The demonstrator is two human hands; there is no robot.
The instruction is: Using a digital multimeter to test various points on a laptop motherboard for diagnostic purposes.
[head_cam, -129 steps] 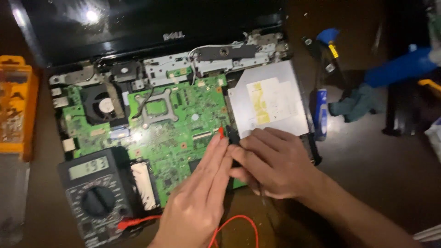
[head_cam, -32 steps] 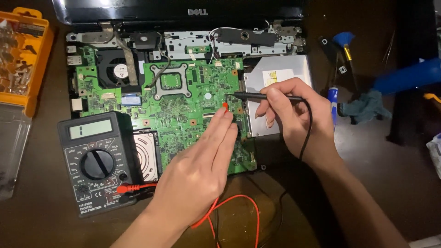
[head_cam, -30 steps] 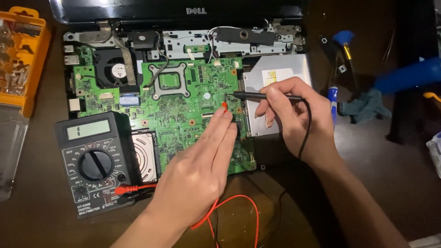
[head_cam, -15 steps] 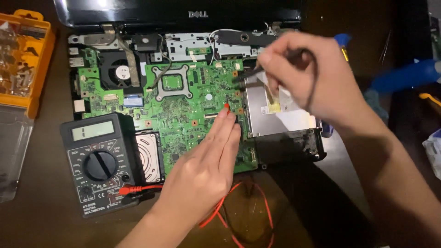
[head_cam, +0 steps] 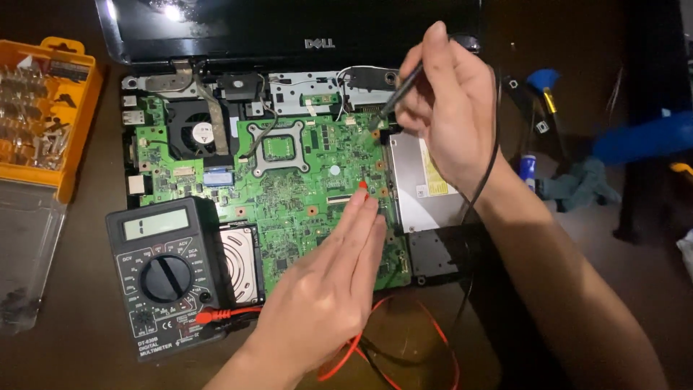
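Left hand: left hand (head_cam: 328, 289) lies flat and extended over the lower right of the circuit board (head_cam: 303, 195), fingers straight and pressed together, pinching the red probe (head_cam: 362, 185) between the fingertips. Judged reason: the long, low reach lets the palm rest near the board and steadies the tip.
Red probe: only its red tip shows, touching the board just left of the disc drive (head_cam: 422, 184); its red lead (head_cam: 346, 354) loops across the table (head_cam: 79, 354) below the wrist.
Right hand: right hand (head_cam: 447, 108) is raised above the board's upper right corner, closed around the black probe (head_cam: 393, 101) in a pen grip. Judged reason: this grip suits fine aiming of a thin point.
Black probe: slants down and left, its tip at or just above the board's top edge; contact cannot be confirmed. Its black lead (head_cam: 491, 159) runs down beside the wrist.
Circuit board: green, seated in the opened laptop base, with the fan (head_cam: 195, 131) at upper left and the square chip socket (head_cam: 278, 148) near centre; dark screen (head_cam: 289, 29) tilted back behind.
Meter: black meter (head_cam: 164, 278) lies face up, touching the base's lower left, display and dial turned toward the person; a red plug sits in its lower socket. Judged reason: readable at a glance without moving either hand.
Surroundings: orange parts box (head_cam: 43, 108) at far left, open; blue-handled tools (head_cam: 538, 123) and a cloth at right, well apart from both hands.
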